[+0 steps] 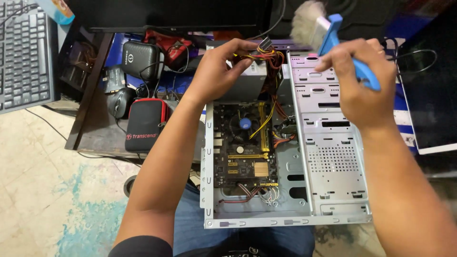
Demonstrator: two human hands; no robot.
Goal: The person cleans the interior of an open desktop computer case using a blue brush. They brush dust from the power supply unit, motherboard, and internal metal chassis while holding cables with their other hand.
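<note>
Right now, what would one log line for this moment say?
left hand: grips cable bundle | right hand: holds blue brush | open computer case on lap, motherboard exposed

Computer repair workshop: opened PC case point(333, 157), keyboard point(24, 52).

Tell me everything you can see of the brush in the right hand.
The brush has a blue, plastic-looking handle and a broad head of pale grey-white bristles, fluffed and somewhat splayed. The right hand closes around the lower handle, hiding that part; the end pokes out past the fingers. It is held tilted, bristles up and away from the person, above the far end of the open computer case. The bristles touch nothing visible.
</note>
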